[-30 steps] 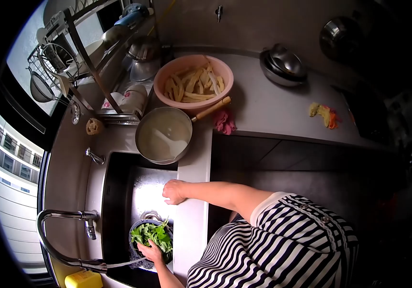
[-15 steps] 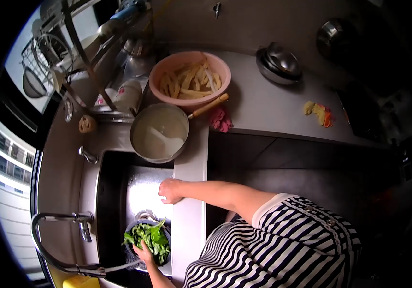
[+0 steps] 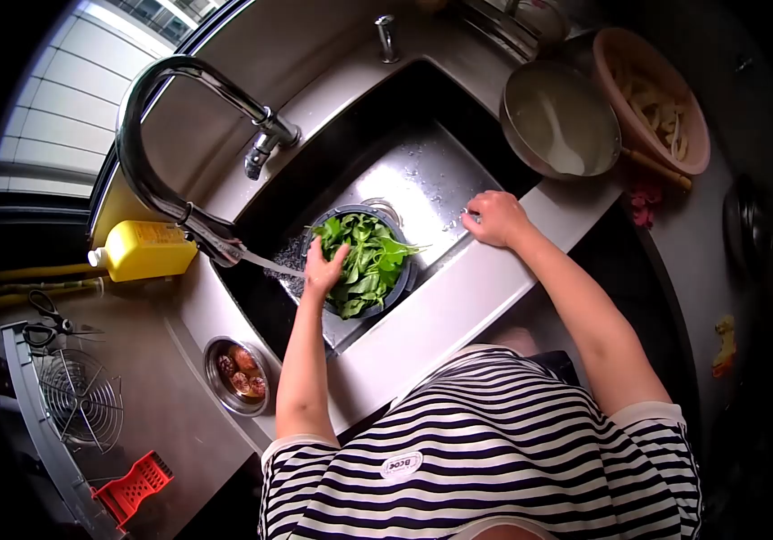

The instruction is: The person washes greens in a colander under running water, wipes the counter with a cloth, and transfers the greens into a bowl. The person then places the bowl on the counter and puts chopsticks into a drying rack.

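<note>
Leafy greens [image 3: 370, 261] fill a dark round basin [image 3: 407, 282] standing in the metal sink [image 3: 409, 175]. My left hand [image 3: 323, 267] rests at the left side of the leaves, touching them, thumb and fingers spread apart. Water from the curved faucet [image 3: 139, 148] runs toward my left wrist. Over the sink's front edge, apart from the greens, is my right hand [image 3: 496, 219] with fingers curled inward; whatever they may hold is hidden.
A pot [image 3: 535, 135] with cloudy liquid and a pale spoon stands right of the sink, beside a pink basin [image 3: 688, 148] of pale strips. On the left are a yellow bottle [image 3: 148, 250], a metal bowl [image 3: 222, 396] with brown pieces, scissors [image 3: 44, 319] and a red grater [image 3: 134, 486].
My view has turned left, bringing the yellow bottle fully into view with the metal bowl and grater. My left hand stays at the greens; my right hand remains curled near the sink's front edge.
</note>
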